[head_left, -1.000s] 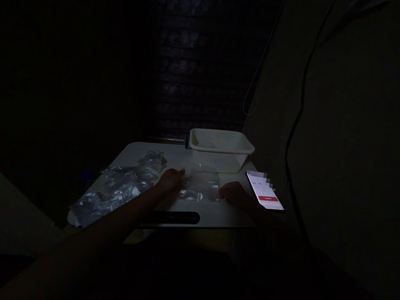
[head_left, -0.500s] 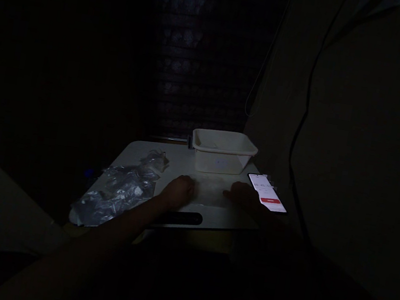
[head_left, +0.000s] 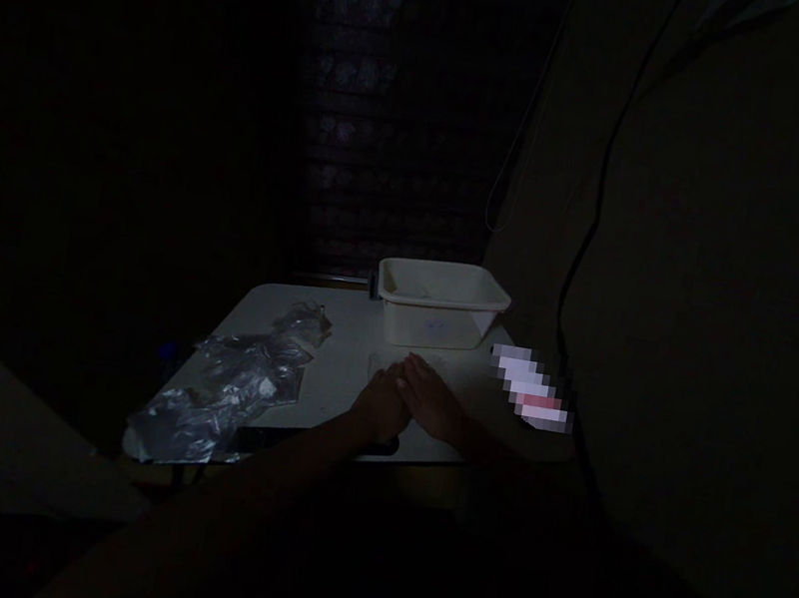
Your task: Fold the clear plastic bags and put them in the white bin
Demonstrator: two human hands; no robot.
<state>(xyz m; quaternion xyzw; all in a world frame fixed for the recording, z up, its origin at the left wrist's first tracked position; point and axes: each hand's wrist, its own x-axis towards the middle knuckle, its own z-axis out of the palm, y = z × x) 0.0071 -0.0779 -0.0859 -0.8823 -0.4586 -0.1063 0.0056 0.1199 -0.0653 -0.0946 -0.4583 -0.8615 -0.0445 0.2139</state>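
We note that the left hand point(head_left: 382, 411) and right hand point(head_left: 435, 402), well apart at the sides of a clear plastic sheet point(head_left: 381, 363) half a second ago, now meet near the front edge of the table point(head_left: 337, 370). The sheet lies on the table between the hands and the white tub point(head_left: 434, 327), partly under or behind the fingers. We judge that handling passes from holding its two sides to working one spot. The crumpled plastic point(head_left: 251, 372) remains along the left edge, reaching the front-left corner.

The fingers overlap; we cannot tell whether either hand grips the sheet or merely rests on it. Darkness hides the sheet's near outline. The tub's interior is unclear, and the phone point(head_left: 528, 385) by the right edge is pixelated.
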